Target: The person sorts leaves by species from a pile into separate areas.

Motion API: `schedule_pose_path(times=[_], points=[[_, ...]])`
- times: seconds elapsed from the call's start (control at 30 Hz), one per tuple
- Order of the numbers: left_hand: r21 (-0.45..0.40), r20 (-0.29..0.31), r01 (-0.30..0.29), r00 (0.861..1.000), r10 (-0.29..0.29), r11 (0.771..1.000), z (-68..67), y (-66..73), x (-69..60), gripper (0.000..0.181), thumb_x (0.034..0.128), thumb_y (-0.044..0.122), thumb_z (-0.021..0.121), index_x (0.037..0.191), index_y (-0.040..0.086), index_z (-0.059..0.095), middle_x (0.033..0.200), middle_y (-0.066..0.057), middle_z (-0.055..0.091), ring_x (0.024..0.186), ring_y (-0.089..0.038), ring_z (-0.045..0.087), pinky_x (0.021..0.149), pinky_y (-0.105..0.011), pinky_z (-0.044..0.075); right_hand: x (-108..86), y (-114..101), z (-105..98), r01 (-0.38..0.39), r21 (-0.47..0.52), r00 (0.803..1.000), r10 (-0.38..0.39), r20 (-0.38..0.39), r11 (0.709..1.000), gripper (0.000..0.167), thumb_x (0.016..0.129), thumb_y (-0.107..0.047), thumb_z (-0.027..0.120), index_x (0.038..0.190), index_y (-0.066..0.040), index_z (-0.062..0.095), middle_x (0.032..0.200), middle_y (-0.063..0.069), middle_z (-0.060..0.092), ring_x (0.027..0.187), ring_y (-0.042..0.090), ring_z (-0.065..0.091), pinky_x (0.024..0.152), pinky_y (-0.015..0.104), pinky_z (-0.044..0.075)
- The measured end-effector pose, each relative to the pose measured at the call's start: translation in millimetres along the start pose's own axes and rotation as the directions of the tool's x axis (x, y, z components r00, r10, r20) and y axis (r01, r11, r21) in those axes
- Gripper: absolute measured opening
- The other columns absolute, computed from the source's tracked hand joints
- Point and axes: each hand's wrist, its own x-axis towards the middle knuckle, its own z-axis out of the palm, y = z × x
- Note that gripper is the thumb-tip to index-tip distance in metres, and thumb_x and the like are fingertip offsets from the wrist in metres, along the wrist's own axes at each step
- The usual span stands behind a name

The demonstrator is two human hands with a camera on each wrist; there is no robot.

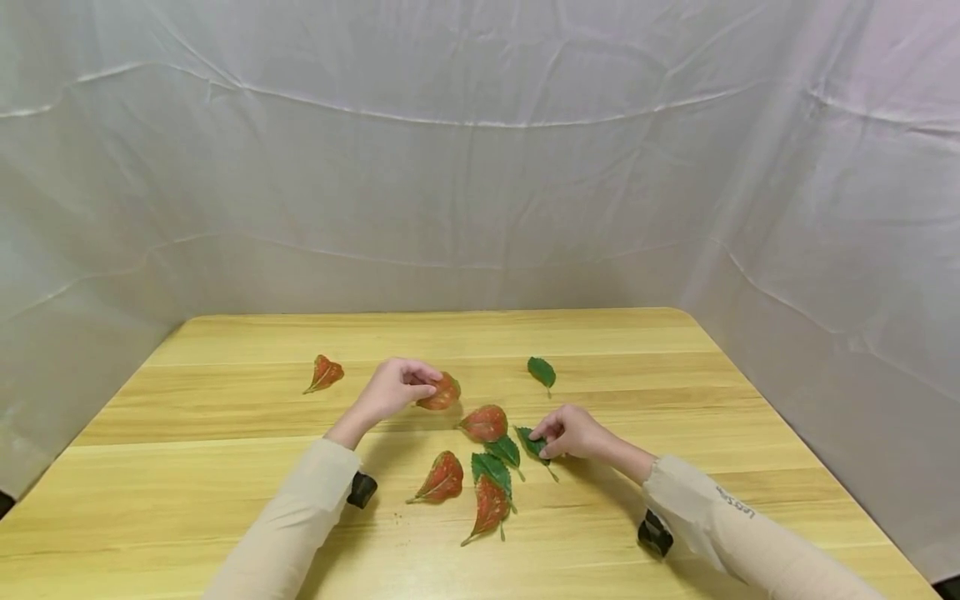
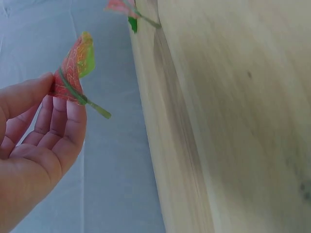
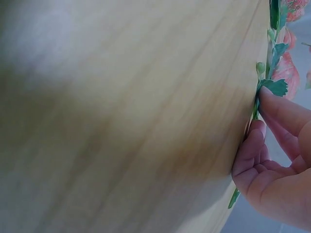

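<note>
In the head view my left hand point(image 1: 393, 387) pinches a red leaf point(image 1: 446, 392) with a yellow-green edge, held above the table. The left wrist view shows this leaf point(image 2: 70, 73) between thumb and fingers, its green stem pointing outward. Down at the table, my right hand point(image 1: 577, 433) has thumb and fingers on a green leaf point(image 1: 529, 442) with a toothed edge. In the right wrist view the thumb and a finger pinch that leaf point(image 3: 277, 87). Between the hands lies another red leaf point(image 1: 486, 423), partly over a green leaf point(image 1: 504, 451).
Nearer the front, a red leaf point(image 1: 442, 479) lies alone, and another red leaf point(image 1: 491, 504) overlaps a green leaf point(image 1: 491, 467). A red leaf point(image 1: 327, 372) lies far left, a green leaf point(image 1: 542, 372) at the back. Pale sheeting point(image 1: 465, 192) surrounds the wooden table point(image 1: 225, 467).
</note>
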Motion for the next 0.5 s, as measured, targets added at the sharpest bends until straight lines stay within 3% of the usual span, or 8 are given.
schedule_pose_path(times=[0.5], points=[[-0.055, -0.132, 0.122, 0.983, -0.129, 0.991, -32.6, -21.1, -1.7, 0.022, 0.0857, 0.002, 0.057, 0.106, -0.005, 0.062, 0.101, -0.017, 0.062, 0.087, -0.025, 0.057, 0.074, -0.037, 0.046, 0.6, 1, -1, 0.021, -0.012, 1.000, -0.021, 0.002, 1.000, 0.022, 0.070, 0.008, 0.069, 0.091, 0.008, 0.067, 0.057, 0.000, 0.052, 0.049, 0.009, 0.040, 0.046, 0.020, 0.034]])
